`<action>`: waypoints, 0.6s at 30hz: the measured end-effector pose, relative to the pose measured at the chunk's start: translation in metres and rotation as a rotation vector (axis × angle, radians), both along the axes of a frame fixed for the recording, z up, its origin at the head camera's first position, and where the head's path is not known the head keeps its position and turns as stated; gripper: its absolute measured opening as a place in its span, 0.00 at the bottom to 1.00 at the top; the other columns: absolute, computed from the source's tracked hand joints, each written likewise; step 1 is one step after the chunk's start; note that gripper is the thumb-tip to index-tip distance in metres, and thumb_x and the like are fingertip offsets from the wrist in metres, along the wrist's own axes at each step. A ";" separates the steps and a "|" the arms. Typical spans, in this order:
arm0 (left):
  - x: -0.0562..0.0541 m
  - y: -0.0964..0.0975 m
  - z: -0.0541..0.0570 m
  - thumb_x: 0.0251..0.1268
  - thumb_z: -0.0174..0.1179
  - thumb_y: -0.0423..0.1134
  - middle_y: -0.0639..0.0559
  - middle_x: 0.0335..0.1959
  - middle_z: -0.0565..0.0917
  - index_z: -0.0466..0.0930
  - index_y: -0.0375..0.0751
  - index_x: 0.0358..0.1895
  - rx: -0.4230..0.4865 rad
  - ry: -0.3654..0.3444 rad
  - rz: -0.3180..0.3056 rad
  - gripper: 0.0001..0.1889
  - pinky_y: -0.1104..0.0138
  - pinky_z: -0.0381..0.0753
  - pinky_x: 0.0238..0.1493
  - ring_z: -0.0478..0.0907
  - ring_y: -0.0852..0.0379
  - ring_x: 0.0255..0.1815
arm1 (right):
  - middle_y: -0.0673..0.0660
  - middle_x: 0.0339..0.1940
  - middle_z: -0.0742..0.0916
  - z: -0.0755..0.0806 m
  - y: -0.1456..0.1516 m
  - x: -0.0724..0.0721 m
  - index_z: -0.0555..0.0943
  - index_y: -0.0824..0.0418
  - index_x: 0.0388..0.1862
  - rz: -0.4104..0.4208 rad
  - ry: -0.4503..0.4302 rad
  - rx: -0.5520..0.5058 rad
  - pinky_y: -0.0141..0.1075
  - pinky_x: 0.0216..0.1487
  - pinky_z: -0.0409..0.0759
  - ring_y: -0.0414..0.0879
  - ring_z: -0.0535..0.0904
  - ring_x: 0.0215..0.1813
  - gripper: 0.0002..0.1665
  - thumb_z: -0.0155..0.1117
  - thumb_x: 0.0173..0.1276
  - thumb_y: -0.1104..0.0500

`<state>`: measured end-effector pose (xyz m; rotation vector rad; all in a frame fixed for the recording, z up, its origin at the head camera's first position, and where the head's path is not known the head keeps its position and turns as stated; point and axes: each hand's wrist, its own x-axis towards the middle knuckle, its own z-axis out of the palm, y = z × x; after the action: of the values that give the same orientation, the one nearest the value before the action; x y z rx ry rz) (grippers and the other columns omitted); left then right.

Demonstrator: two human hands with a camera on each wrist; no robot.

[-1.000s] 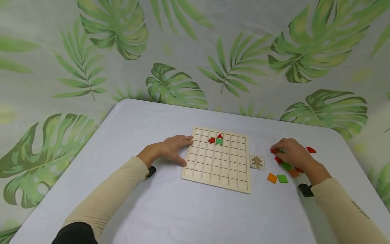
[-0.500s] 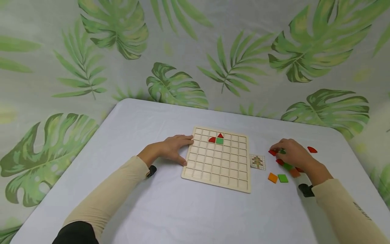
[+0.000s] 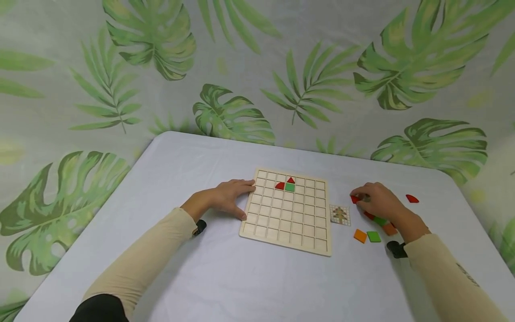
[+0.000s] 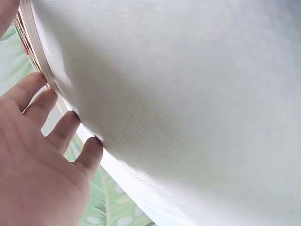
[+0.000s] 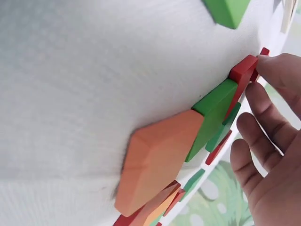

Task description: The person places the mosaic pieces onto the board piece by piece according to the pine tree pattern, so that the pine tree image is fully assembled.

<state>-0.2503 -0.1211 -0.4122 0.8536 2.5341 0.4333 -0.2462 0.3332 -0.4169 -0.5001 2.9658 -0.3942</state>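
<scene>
A square wooden grid board [image 3: 286, 214] lies on the white table, carrying a red quarter-round tile [image 3: 280, 185], a red triangle tile [image 3: 291, 180] and a green square tile [image 3: 289, 187] near its far side. My left hand [image 3: 227, 196] rests spread at the board's left edge; in the left wrist view its fingertips [image 4: 51, 98] meet the rim. On the right, my right hand [image 3: 380, 200] pinches a small red tile [image 3: 355, 199] between thumb and fingertips, over the pile of loose tiles. Its palm hides part of that pile from the head view.
A small pattern card [image 3: 340, 215] with a tree picture lies against the board's right side. Nearer me are an orange square tile [image 3: 360, 235] and a bright green one [image 3: 373, 236]. Another red tile [image 3: 412, 198] lies beyond my right hand. A leaf-print cloth [image 3: 233, 114] hangs behind.
My right hand has shifted slightly left, and the red tile at its fingertips has moved left with it. The left hand and the board have stayed put.
</scene>
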 end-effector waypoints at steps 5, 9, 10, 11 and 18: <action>0.001 0.001 0.001 0.55 0.71 0.55 0.51 0.83 0.50 0.57 0.47 0.78 -0.008 -0.002 0.002 0.48 0.42 0.54 0.78 0.47 0.43 0.83 | 0.63 0.44 0.85 -0.001 -0.001 0.001 0.84 0.65 0.53 -0.024 -0.017 0.008 0.58 0.53 0.77 0.58 0.74 0.48 0.18 0.65 0.64 0.62; 0.000 0.001 0.000 0.56 0.71 0.54 0.51 0.83 0.51 0.57 0.47 0.78 -0.013 0.003 -0.001 0.48 0.42 0.55 0.77 0.48 0.43 0.83 | 0.64 0.45 0.84 0.000 -0.002 0.002 0.83 0.66 0.53 -0.035 -0.018 0.002 0.59 0.55 0.76 0.59 0.74 0.49 0.19 0.65 0.64 0.61; 0.000 0.001 0.001 0.55 0.71 0.55 0.51 0.83 0.51 0.57 0.46 0.78 -0.010 0.003 -0.003 0.48 0.42 0.55 0.77 0.48 0.42 0.83 | 0.64 0.46 0.85 0.000 -0.002 0.003 0.83 0.66 0.53 -0.040 -0.020 -0.001 0.59 0.56 0.76 0.59 0.74 0.50 0.19 0.65 0.64 0.61; 0.000 0.001 0.001 0.55 0.71 0.55 0.51 0.83 0.51 0.57 0.46 0.78 -0.010 0.003 -0.005 0.48 0.42 0.55 0.77 0.48 0.42 0.83 | 0.64 0.46 0.85 0.002 -0.002 0.004 0.83 0.67 0.53 -0.043 -0.022 -0.004 0.60 0.56 0.76 0.59 0.74 0.50 0.19 0.65 0.64 0.60; 0.002 -0.001 0.002 0.53 0.72 0.55 0.51 0.83 0.50 0.56 0.45 0.78 -0.010 0.003 -0.019 0.50 0.42 0.54 0.78 0.47 0.43 0.83 | 0.65 0.47 0.86 0.010 0.002 0.013 0.82 0.67 0.54 -0.029 0.016 -0.053 0.54 0.49 0.80 0.57 0.79 0.47 0.19 0.66 0.65 0.60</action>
<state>-0.2485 -0.1217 -0.4100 0.8748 2.5261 0.4139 -0.2333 0.3356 -0.4068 -0.4684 2.9883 -0.4744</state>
